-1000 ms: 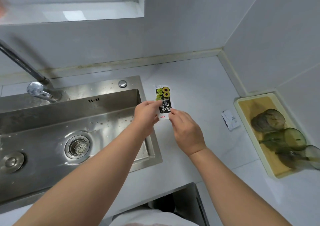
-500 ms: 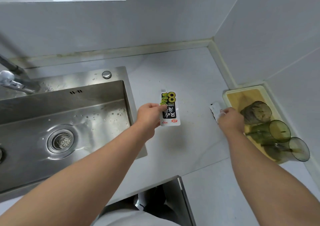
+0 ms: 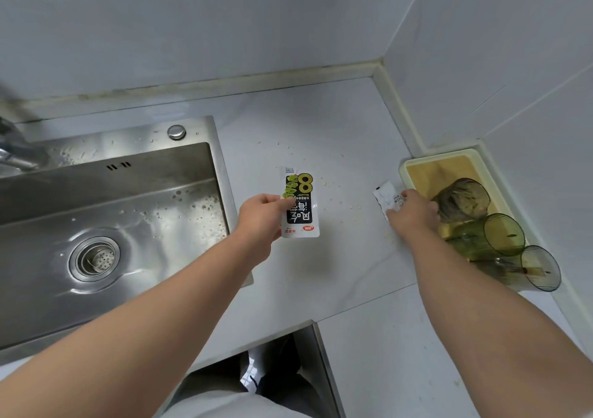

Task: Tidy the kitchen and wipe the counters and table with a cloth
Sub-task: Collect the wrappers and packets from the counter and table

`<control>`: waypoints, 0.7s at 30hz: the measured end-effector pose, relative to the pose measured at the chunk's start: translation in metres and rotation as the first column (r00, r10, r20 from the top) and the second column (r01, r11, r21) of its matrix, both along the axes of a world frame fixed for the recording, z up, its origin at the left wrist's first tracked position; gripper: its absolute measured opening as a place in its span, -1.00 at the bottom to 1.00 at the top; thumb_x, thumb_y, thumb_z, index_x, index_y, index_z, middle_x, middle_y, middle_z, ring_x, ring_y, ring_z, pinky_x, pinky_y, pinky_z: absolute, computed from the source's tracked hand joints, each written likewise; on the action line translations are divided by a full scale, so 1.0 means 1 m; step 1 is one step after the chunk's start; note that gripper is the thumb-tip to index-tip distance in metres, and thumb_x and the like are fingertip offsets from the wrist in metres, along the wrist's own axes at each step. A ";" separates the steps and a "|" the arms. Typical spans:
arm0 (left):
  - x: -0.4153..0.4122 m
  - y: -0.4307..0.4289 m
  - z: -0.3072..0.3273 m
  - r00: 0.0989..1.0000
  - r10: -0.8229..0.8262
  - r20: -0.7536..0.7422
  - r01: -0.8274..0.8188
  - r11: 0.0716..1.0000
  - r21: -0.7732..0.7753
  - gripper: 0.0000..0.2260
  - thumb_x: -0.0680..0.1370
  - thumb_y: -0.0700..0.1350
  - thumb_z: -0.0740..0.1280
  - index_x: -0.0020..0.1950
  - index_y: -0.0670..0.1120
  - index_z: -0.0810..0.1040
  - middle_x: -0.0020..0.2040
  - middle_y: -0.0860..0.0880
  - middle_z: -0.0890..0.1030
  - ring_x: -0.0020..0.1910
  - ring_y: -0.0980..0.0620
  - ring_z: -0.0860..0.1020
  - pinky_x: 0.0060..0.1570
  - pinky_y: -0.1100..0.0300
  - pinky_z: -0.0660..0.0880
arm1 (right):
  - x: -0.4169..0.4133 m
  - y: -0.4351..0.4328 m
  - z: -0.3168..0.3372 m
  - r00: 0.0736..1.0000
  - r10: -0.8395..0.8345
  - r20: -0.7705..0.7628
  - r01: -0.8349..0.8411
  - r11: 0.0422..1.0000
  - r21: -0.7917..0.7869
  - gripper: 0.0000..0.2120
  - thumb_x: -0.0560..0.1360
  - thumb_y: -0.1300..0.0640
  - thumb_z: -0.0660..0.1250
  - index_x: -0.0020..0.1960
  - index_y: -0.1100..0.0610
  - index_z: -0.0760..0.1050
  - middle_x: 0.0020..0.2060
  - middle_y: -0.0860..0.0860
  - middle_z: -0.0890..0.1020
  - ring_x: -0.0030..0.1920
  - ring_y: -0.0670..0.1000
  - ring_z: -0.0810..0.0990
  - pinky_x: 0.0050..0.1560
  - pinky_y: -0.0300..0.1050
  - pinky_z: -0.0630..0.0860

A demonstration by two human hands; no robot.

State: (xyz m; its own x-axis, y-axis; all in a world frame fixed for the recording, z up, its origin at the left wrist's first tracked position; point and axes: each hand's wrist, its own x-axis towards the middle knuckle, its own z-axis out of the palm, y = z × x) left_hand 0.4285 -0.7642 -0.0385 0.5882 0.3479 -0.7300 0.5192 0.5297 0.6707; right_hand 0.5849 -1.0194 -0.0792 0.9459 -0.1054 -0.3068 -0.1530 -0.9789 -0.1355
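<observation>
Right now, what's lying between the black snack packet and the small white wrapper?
Only scattered pale crumbs on the white counter; nothing else lies between the black packet and the white wrapper in the head view.

The sink (image 3: 221,174) is set into the counter (image 3: 337,122) at the left, the packet (image 3: 303,206) in the left hand (image 3: 260,217) just right of it, and farther right the small wrapper (image 3: 386,196) lies pinched by the right hand (image 3: 414,214) — just beside the tray (image 3: 449,161) of tipped cups (image 3: 500,234).

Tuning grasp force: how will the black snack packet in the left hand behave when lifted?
Probably light: the black snack packet looks flat, and the left hand holds it by one edge alone. Likely semi-stiff film: it juts out flat, no droop. Its glossy face may be slippery.
</observation>
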 end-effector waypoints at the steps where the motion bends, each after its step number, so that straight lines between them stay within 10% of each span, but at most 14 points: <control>1: 0.000 0.000 0.000 1.000 0.001 0.003 -0.001 1.000 -0.001 -0.84 0.53 -0.20 0.43 0.06 -0.20 0.53 -0.05 -0.17 0.71 -0.05 -0.22 0.70 0.09 -0.26 0.57 | 0.000 -0.001 -0.002 1.000 0.010 0.003 -0.009 1.000 -0.014 -0.44 0.46 -0.03 0.43 0.41 0.06 0.40 0.26 0.17 0.52 0.28 0.24 0.37 0.27 0.08 0.39; 7: -0.004 -0.002 0.001 1.000 -0.007 0.010 0.006 1.000 0.011 -0.78 0.53 -0.18 0.44 0.11 -0.23 0.53 -0.04 -0.18 0.71 -0.01 -0.25 0.68 0.11 -0.25 0.53 | 0.001 -0.004 -0.002 0.995 -0.008 0.096 0.011 1.000 -0.028 -0.63 0.49 -0.04 0.39 0.21 0.14 0.55 0.10 0.17 0.60 0.15 0.25 0.43 0.09 0.05 0.43; 14: -0.009 0.002 0.006 0.999 -0.010 0.044 0.010 1.000 0.018 -0.82 0.53 -0.18 0.44 0.07 -0.20 0.53 -0.05 -0.18 0.71 -0.03 -0.24 0.69 0.06 -0.19 0.58 | -0.027 0.005 0.036 0.957 -0.208 0.201 0.117 0.914 0.388 -0.77 0.58 0.10 0.30 0.01 0.24 0.64 -0.08 0.16 0.68 -0.04 0.22 0.59 -0.02 -0.02 0.50; 21: -0.018 0.001 0.015 0.999 -0.011 0.046 0.011 1.000 0.013 -0.88 0.53 -0.20 0.43 -0.01 -0.16 0.52 -0.03 -0.19 0.70 -0.05 -0.21 0.69 0.02 -0.12 0.60 | -0.097 0.063 0.084 0.922 -0.330 -0.204 0.342 0.442 0.829 -0.91 0.54 0.18 0.39 -0.13 0.08 0.64 -0.23 -0.02 0.66 -0.25 -0.03 0.56 -0.27 -0.17 0.42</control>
